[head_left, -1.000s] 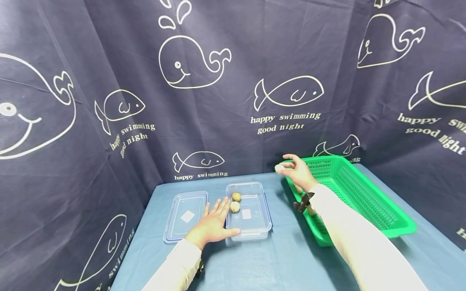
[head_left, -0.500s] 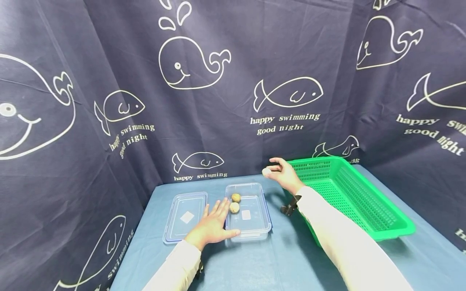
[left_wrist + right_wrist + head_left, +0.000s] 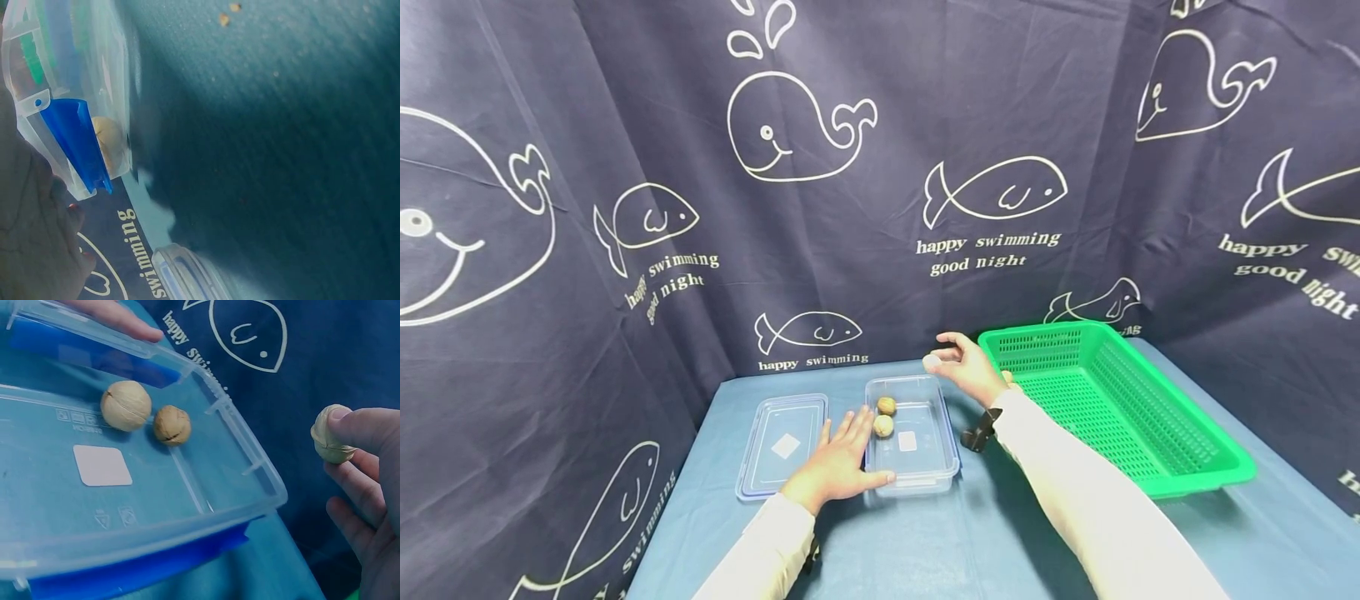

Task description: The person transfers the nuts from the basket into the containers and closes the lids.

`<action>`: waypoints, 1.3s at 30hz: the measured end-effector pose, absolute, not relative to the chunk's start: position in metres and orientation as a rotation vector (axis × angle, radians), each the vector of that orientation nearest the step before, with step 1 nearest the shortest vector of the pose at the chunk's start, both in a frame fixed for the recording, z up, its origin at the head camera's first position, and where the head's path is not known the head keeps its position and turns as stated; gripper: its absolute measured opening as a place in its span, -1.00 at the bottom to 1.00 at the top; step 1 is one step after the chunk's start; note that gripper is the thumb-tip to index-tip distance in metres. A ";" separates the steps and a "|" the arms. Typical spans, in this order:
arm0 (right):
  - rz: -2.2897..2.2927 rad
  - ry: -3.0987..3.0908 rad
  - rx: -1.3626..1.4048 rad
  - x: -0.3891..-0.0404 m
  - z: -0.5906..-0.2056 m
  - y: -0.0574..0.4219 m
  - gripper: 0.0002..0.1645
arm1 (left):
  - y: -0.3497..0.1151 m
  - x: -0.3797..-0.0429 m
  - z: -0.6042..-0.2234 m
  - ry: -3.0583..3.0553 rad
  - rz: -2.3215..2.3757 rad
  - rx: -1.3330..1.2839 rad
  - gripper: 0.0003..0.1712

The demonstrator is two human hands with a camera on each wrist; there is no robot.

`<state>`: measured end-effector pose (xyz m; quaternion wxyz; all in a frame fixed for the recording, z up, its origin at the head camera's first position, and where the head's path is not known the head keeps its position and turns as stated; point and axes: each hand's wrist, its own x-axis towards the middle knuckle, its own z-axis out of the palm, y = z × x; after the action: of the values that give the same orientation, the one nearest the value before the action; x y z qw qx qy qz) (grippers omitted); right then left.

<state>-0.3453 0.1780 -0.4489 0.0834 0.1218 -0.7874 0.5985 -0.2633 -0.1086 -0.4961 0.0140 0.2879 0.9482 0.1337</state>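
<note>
A walnut (image 3: 332,436) is pinched between the thumb and fingers of my right hand (image 3: 972,371), just beyond the back right corner of a clear plastic box (image 3: 917,479). Two more walnuts, a browner one (image 3: 887,406) and a paler one (image 3: 883,426), lie inside that box along its left wall. My left hand (image 3: 835,473) rests against the box's left side, its fingers straight and the thumb at the front corner. In the left wrist view a blue side clip (image 3: 75,140) hangs on the box wall near the hand.
The box's clear lid (image 3: 784,446) lies flat to the left, blue along its edge. At the right stands a green plastic basket (image 3: 1195,475); my right forearm crosses its near left side, and a walnut (image 3: 1007,378) shows by its left wall. A dark printed curtain (image 3: 880,275) hangs behind the table.
My right hand has carried the walnut leftward from above the basket's left rim to near the box's back right corner. My left hand, the box and its two walnuts stay in place.
</note>
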 end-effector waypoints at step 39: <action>1.899 -2.381 0.392 -0.340 -0.480 0.107 -0.34 | -0.110 -0.263 -0.497 2.937 0.421 0.879 0.30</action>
<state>-0.3397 0.1074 -0.4801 0.0353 0.1276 -0.7749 0.6181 -0.2633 -0.1095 -0.4969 0.0236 0.2841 0.9488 0.1359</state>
